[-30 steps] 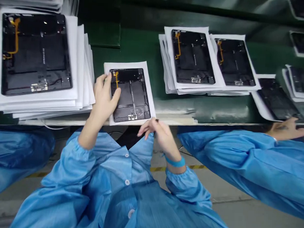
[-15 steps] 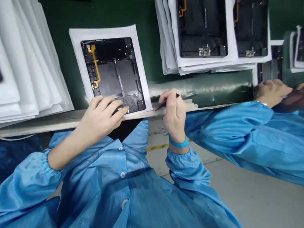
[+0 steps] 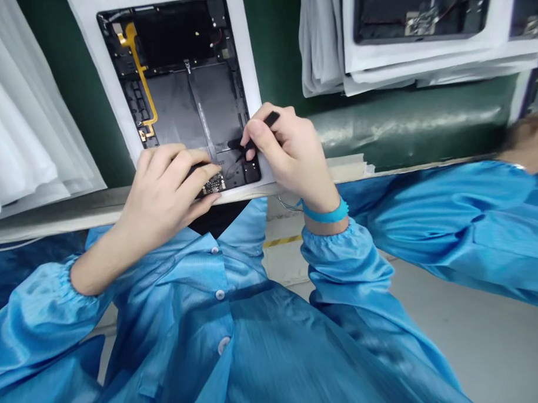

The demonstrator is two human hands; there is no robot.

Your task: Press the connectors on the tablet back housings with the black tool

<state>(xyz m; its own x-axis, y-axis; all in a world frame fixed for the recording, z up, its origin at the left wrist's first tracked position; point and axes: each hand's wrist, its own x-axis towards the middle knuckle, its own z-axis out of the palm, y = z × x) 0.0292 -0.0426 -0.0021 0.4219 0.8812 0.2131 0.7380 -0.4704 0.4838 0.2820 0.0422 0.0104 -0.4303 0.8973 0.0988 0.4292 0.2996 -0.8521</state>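
Note:
An open tablet housing [image 3: 180, 87], black inside, lies on a white foam sheet [image 3: 97, 72], with a yellow flex cable [image 3: 141, 73] along its left side. My left hand [image 3: 161, 189] is curled over the housing's lower edge, fingertips next to a small circuit board [image 3: 214, 184]. My right hand [image 3: 288, 152] is pinching a black plastic spudger [image 3: 270, 118], whose tip touches a dark strip at the housing's lower right. My fingers hide part of the lower edge.
A stack of white foam sheets [image 3: 34, 111] stands to the left. More tablet housings on sheets [image 3: 416, 18] lie at the top right, past a green padded bench edge [image 3: 408, 127]. A co-worker's blue-sleeved arm [image 3: 449, 219] reaches in from the right.
The view has moved closer and down onto the housing. My right hand has moved left from the bench edge, bringing the spudger onto the housing. My left hand has closed further around the lower edge.

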